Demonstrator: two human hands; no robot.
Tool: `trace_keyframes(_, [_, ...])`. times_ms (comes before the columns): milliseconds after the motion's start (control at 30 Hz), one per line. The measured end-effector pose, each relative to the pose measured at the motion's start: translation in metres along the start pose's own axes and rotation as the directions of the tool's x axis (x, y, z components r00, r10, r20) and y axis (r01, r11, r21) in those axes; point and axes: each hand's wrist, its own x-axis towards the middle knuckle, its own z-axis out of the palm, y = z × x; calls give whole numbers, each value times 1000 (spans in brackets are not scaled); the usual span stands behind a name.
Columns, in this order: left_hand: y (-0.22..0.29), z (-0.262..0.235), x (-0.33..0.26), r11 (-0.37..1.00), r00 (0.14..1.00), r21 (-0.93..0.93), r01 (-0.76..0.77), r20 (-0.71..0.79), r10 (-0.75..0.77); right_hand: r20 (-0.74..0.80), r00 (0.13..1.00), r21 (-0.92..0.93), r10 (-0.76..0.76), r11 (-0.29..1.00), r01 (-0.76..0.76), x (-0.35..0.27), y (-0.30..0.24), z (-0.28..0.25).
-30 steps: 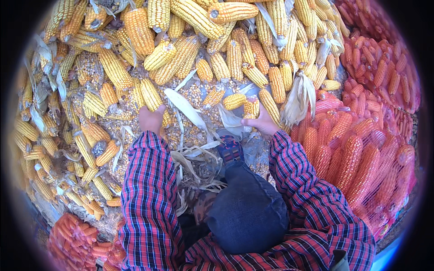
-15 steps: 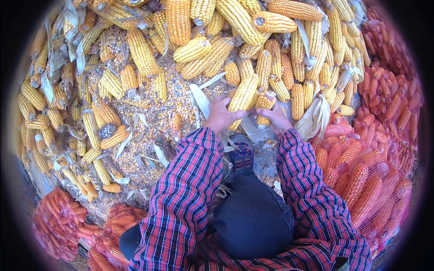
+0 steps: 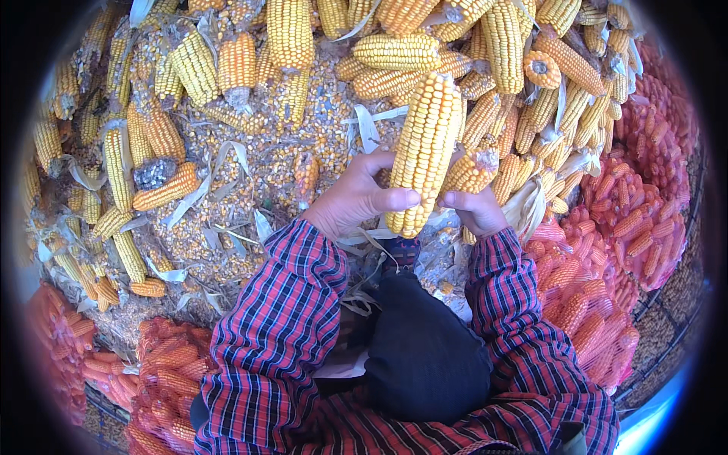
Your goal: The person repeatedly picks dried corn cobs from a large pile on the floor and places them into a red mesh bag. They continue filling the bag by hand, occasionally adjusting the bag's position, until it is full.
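My left hand is closed around a long yellow corn cob, its thumb pressed on the lower part. The cob stands nearly upright in view, and the fingers behind it are hidden. What looks like the edge of another cob shows behind its right side. A shorter, more orange corn cob is gripped in my right hand, its cut end pointing up and to the right. The two hands are close together above the ground, in front of my knee.
A large heap of husked cobs spreads across the far side. Loose kernels and dry husk scraps cover the ground at left. Red mesh sacks full of cobs stand at right and at lower left. A dry husk lies right of my right hand.
Both cobs have come up closer to my view, and the left one now appears larger and more upright. The surroundings have shifted as my head moved.
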Motion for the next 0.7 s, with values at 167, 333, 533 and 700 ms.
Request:
trace_keyframes(167, [-7,14,-20,982,996,-169,80,41,-74,80,989,-77,126,990,-120,-32,-25,16])
trace_keyframes(333, [-12,37,-69,923,980,-365,-122,-194,52,117,980,90,161,981,-172,-62,-36,73])
trace_keyframes(533, [11,77,-166,927,940,-264,-268,-281,193,-176,979,119,107,989,-86,-176,-83,207])
trace_keyframes(700, [29,119,-261,880,805,-214,-423,-534,257,3,958,-64,286,956,-285,-254,-27,240])
